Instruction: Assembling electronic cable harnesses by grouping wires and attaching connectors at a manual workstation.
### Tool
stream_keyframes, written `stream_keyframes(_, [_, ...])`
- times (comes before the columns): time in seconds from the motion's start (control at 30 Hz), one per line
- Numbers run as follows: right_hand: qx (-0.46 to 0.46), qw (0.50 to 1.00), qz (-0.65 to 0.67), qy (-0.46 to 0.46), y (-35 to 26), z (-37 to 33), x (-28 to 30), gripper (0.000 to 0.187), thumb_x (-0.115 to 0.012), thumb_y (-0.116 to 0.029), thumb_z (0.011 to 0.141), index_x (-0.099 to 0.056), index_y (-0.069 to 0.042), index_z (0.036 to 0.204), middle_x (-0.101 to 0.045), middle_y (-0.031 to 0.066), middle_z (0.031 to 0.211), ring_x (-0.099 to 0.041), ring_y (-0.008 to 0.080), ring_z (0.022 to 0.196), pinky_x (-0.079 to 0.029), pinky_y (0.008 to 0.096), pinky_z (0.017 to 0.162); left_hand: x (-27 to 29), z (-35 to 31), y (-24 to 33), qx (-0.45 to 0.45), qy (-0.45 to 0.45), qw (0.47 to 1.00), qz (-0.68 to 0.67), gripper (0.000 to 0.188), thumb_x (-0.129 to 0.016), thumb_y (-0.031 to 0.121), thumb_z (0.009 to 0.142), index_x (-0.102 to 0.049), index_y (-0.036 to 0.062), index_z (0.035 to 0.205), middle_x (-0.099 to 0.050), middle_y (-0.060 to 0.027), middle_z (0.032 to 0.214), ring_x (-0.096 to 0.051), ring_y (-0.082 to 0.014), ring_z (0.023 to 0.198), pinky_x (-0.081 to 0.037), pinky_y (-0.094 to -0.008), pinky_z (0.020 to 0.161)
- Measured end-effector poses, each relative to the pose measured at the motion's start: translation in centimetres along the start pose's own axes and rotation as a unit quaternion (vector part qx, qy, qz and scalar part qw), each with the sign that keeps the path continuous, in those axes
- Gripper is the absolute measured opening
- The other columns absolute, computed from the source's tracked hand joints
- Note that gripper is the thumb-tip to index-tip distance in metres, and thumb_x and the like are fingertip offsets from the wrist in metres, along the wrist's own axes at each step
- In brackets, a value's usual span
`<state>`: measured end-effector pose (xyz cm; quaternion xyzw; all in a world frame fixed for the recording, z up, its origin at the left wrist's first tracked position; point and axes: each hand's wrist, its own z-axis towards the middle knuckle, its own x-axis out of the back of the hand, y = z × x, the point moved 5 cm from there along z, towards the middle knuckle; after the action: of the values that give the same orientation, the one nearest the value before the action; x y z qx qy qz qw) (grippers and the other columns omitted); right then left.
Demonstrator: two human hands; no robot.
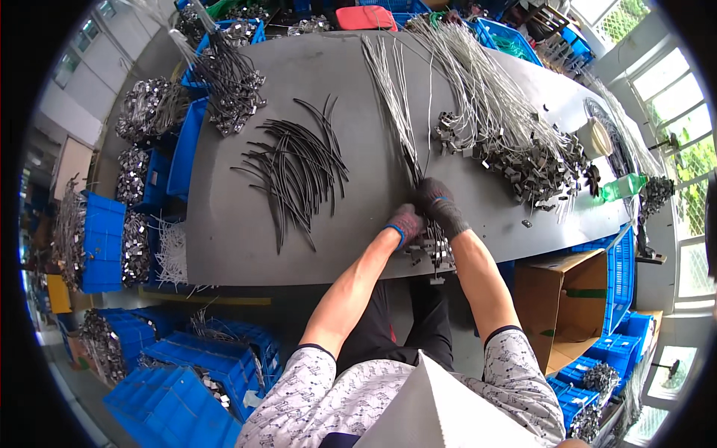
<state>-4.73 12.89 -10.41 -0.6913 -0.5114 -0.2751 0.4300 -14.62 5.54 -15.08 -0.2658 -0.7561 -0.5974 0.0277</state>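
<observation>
Clenched side by side, the gloved left hand and right hand grasp a bundle of wires that stretches away across the table, with connectors bunched just below them.

A broad grey surface fills the middle of the frame, its edges bowed by the lens. Bright daylight enters through tall windows along the right side, with greenery outside. A pale wall stands at the upper left beside grey floor, and blue crates line the left side.
</observation>
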Motion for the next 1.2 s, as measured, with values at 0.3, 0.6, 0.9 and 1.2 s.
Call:
stream_keyframes(0.3, [0.163, 0.979, 0.116, -0.027, 1.2, -18.3, 0.0, 0.03, -0.067, -0.026, 0.085, -0.067, 0.004, 0.092, -0.069, 0.0178, 0.078, -0.068, 0.0254, 0.072, -0.052, 0.0401, 0.063, 3.2, -9.6, 4.5, 0.094, -0.135, 0.819, -0.55, 0.032, -0.068, 0.037, 0.093, -0.059, 0.0074, 0.102, -0.067, -0.0104, 0.103, -0.068, -0.0251, 0.098, -0.055, -0.0441, 0.087])
stream_keyframes(0.6, [0.221, 0.963, 0.148, -0.052, 4.4, -38.4, 1.6, 0.035, -0.066, -0.017, 0.088, -0.062, 0.0, 0.118, -0.072, 0.0136, 0.098, -0.066, 0.0125, 0.089, -0.054, 0.0346, 0.077, -1.8, -14.6, 16.0, -0.066, -0.263, 0.573, -0.774, 0.033, -0.06, 0.037, 0.099, -0.062, 0.0074, 0.113, -0.059, 0.0009, 0.076, -0.056, -0.0138, 0.066, -0.05, -0.0338, 0.068])
stream_keyframes(0.9, [0.217, 0.939, 0.097, 0.249, -2.1, -39.7, 8.5, 0.038, -0.073, -0.024, 0.086, -0.062, -0.006, 0.117, -0.066, 0.0151, 0.09, -0.066, 0.0267, 0.079, -0.052, 0.0373, 0.07, 10.3, -19.9, 32.1, -0.272, -0.099, 0.857, -0.426, 0.014, -0.06, 0.023, 0.096, -0.067, 0.0119, 0.102, -0.045, 0.0032, 0.057, -0.048, -0.0105, 0.049, -0.045, -0.0282, 0.053])
stream_keyframes(1.2, [0.271, 0.808, 0.216, 0.476, 2.4, -33.8, 14.4, 0.049, -0.076, -0.031, 0.083, -0.062, -0.004, 0.121, -0.067, 0.0174, 0.112, -0.066, 0.0335, 0.102, -0.053, 0.0408, 0.088, 17.4, -19.0, 38.4, -0.344, 0.272, 0.884, -0.163, 0.038, -0.072, 0.018, 0.09, -0.065, -0.0043, 0.12, -0.065, -0.0029, 0.081, -0.06, -0.01, 0.068, -0.05, -0.0259, 0.065])
